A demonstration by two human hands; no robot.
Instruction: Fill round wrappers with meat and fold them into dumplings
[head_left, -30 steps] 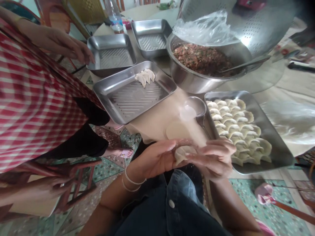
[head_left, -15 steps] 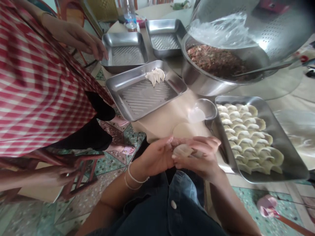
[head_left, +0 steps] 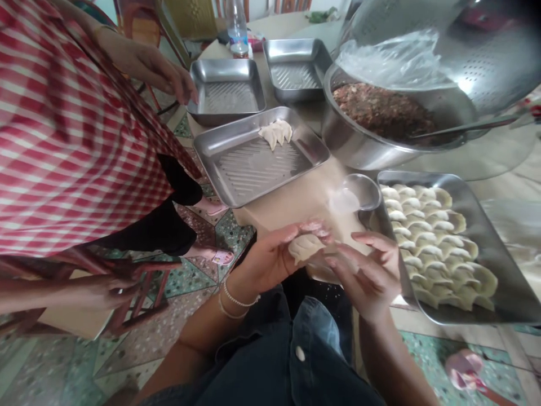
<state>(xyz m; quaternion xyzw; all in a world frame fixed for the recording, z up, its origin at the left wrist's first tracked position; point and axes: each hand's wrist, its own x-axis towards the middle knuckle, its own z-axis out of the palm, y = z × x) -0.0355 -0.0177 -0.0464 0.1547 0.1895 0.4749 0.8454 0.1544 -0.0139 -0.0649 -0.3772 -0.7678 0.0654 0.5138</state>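
My left hand (head_left: 273, 258) cradles one pleated dumpling (head_left: 305, 247); my right hand (head_left: 372, 273) sits just beside it, fingers parted, contact unclear.

Red-and-white check across the shirt (head_left: 80, 152)! Creamy white on the dumpling (head_left: 305, 248), ridged silver on the tray (head_left: 240, 175), brownish red in the meat (head_left: 380, 110), speckled green and pink over the floor (head_left: 230, 231)!

The one head-worn camera looked forward and steeply down from above the wearer's dark blue clothing (head_left: 262, 361) at bottom centre, taking in the left hand (head_left: 270, 259) and right hand (head_left: 369, 276) close by, below mid-frame, and the metal bowl (head_left: 367, 148) farther off, upper right.
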